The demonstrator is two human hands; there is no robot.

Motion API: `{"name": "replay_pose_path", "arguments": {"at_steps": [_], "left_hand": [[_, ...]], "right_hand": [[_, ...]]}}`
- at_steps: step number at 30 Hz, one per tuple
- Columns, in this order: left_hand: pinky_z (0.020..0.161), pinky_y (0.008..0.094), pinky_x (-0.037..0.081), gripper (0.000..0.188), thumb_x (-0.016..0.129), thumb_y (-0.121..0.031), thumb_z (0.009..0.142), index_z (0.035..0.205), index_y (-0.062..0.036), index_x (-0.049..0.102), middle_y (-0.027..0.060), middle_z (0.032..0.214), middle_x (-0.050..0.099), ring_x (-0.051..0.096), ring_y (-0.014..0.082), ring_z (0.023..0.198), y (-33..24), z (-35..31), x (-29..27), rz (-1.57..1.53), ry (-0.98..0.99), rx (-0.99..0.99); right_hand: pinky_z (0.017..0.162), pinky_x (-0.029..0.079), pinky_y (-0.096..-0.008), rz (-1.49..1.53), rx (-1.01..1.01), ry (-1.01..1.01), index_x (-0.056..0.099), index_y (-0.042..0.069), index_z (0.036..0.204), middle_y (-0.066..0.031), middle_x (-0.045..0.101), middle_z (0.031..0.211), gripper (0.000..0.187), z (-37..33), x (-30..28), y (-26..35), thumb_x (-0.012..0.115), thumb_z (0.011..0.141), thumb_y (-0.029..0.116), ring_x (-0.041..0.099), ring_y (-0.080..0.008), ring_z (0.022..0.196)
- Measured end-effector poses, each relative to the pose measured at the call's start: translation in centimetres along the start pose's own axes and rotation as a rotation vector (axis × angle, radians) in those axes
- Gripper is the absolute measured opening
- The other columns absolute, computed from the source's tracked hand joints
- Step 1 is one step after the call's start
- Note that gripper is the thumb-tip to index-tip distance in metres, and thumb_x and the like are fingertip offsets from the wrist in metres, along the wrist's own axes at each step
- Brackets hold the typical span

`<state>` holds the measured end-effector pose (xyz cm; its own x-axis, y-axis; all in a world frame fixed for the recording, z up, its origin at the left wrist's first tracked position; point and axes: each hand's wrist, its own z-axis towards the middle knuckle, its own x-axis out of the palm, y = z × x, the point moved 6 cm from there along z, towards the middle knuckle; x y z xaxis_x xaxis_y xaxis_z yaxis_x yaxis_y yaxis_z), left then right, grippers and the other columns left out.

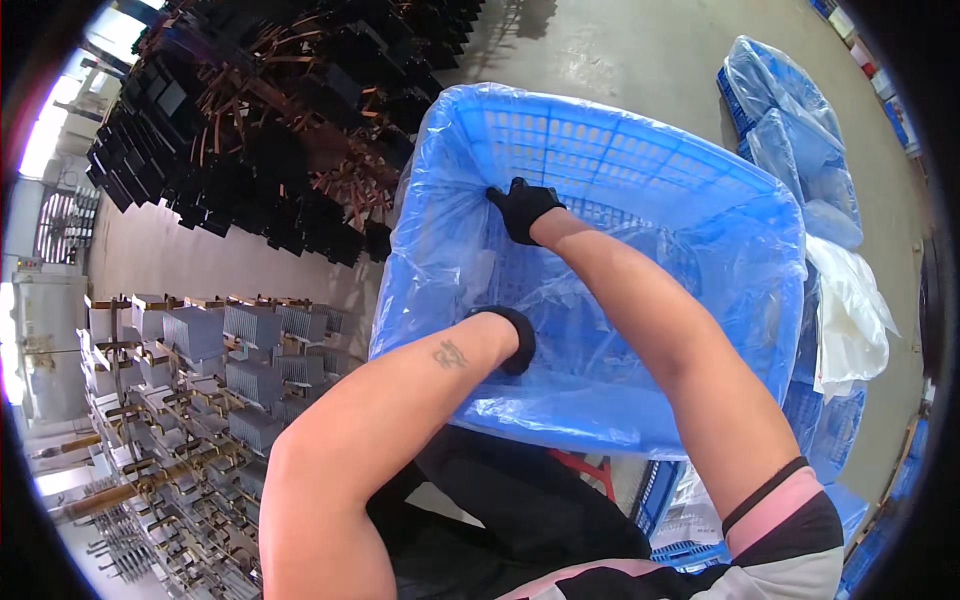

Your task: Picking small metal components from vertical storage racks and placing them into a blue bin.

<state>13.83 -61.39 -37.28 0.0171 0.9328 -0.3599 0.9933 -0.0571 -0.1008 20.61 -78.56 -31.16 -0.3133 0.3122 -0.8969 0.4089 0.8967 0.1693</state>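
Observation:
In front of me stands a large blue plastic crate (570, 135), tilted in view, with slotted walls. A clear plastic liner bag (640, 370) covers its inside and folds over the rim. My right hand (527, 211), in a black glove, reaches to the far left corner inside the crate. Its fingers are apart and touch the liner, where creases run together. My left hand (514, 340), also black-gloved, is down inside the crate near its left side. The forearm and wrist hide its fingers, so I cannot see whether it grips the liner.
Racks of hanging black parts (290, 130) stand at the far left. Nearer on the left is a rack with grey finned metal blocks (195, 335). Lined blue crates (790, 120) stand to the right, with a white plastic bag (850, 310) over them. A red bar (590, 470) shows below the crate.

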Motion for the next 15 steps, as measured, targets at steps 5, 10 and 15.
{"name": "replay_pose_path", "arguments": {"at_steps": [5, 10, 15], "left_hand": [[0.104, 0.0438, 0.042, 0.060, 0.050, -0.059, 0.090, 0.127, -0.0130, 0.064, 0.0105, 0.130, 0.063, 0.057, 0.0295, 0.122, -0.3, 0.2, 0.1, -0.263, 0.273, 0.243], [0.100, 0.0465, 0.045, 0.058, 0.049, -0.057, 0.091, 0.123, -0.0122, 0.066, 0.0111, 0.128, 0.064, 0.060, 0.0328, 0.117, 0.4, -1.0, 0.5, -0.118, 0.082, 0.435], [0.085, 0.0492, 0.050, 0.053, 0.058, -0.052, 0.087, 0.120, -0.0115, 0.066, 0.0165, 0.114, 0.065, 0.063, 0.0390, 0.099, -3.8, -14.9, -10.2, -0.046, -0.398, 0.185]], "right_hand": [[0.097, 0.046, -0.0527, 0.008, 0.025, 0.063, 0.033, 0.030, 0.152, -0.0239, 0.040, 0.146, 0.058, -0.2, 0.8, -1.1, 0.042, 0.095, 0.019, 0.054, -0.0413, 0.124], [0.097, 0.047, -0.0516, 0.020, -0.030, -0.076, 0.032, 0.027, 0.152, -0.0286, 0.041, 0.143, 0.061, -0.1, 0.0, 0.0, 0.041, 0.093, 0.015, 0.057, -0.0451, 0.118], [0.102, 0.044, -0.0510, 0.017, -0.020, 0.057, 0.030, 0.026, 0.153, -0.0267, 0.041, 0.145, 0.065, -0.8, 1.1, -1.4, 0.041, 0.090, 0.013, 0.055, -0.0441, 0.121]]}}
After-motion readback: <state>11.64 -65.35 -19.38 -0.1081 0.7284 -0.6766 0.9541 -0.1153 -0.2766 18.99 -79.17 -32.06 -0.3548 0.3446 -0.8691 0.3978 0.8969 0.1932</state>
